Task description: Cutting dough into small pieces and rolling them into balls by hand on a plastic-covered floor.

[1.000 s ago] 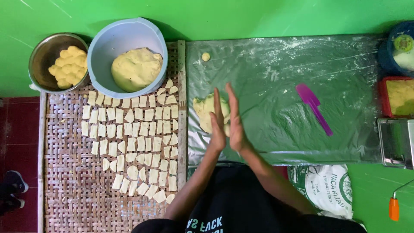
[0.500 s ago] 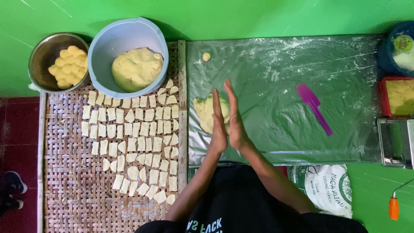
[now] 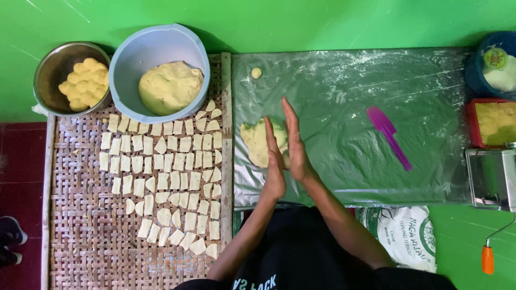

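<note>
My left hand (image 3: 274,161) and my right hand (image 3: 294,142) are pressed palm to palm above the plastic sheet (image 3: 349,91), fingers straight and pointing away from me. Whatever lies between the palms is hidden. Just under and left of them rests a flattened piece of yellow dough (image 3: 257,142) on the sheet. A small dough ball (image 3: 257,72) sits near the sheet's far left corner. A purple spatula (image 3: 389,135) lies to the right of my hands.
A woven tray (image 3: 86,225) on the left carries several cut dough squares (image 3: 166,166). Behind it stand a blue bowl (image 3: 156,45) with a dough lump and a metal bowl (image 3: 56,67) of dough balls. A pasta roller (image 3: 492,177), red box (image 3: 492,123) and flour sack (image 3: 408,231) are right.
My palms have slid against each other: the right hand has moved farther forward and the left hand has drawn slightly back.
</note>
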